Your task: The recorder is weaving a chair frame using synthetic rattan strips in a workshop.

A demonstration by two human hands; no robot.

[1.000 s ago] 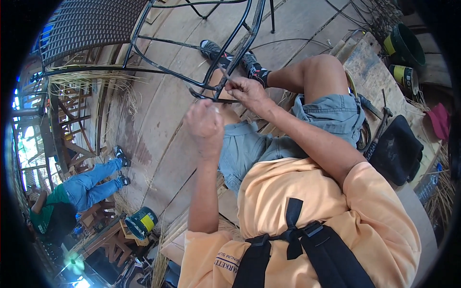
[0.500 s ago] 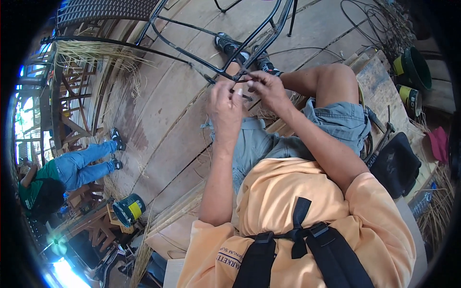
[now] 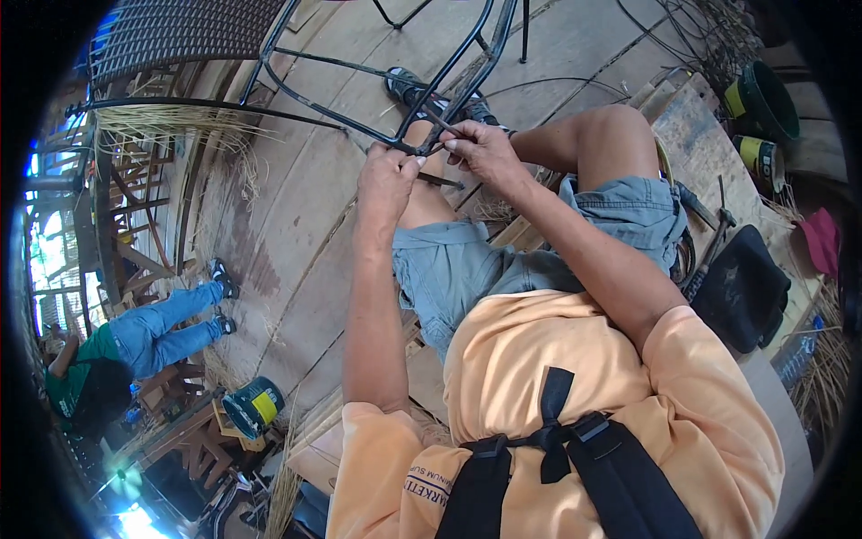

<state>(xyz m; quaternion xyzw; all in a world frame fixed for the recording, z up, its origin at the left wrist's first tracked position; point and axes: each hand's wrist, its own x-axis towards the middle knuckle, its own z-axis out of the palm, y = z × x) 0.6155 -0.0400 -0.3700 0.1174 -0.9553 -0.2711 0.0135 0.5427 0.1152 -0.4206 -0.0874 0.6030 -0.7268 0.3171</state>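
Observation:
A black metal-tube chair frame (image 3: 332, 115) stands tipped in front of me, with a dark woven panel (image 3: 184, 40) on its left part. My left hand (image 3: 386, 189) is closed at the frame's near corner, touching it; what its fingers pinch is hidden. Close by on the right, my right hand (image 3: 489, 157) pinches a thin dark strand (image 3: 444, 123) beside the tube. The strand reaches up along the frame and seems to run toward the left fingertips. Below the corner a dark, narrow piece (image 3: 440, 181) sticks out near my left hand; I cannot tell what it is.
A hammer (image 3: 709, 216), a black cap (image 3: 741, 287) and a red cloth item (image 3: 817, 242) lie on the bench at right, near green buckets (image 3: 763, 101). Pale fibre strands (image 3: 180, 126) hang at left. A person in green (image 3: 99, 359) is farther left, by another bucket (image 3: 253, 406).
My left hand has moved left and up against the frame corner. The right hand has shifted slightly left and still pinches the strand. The whole view has shifted a little.

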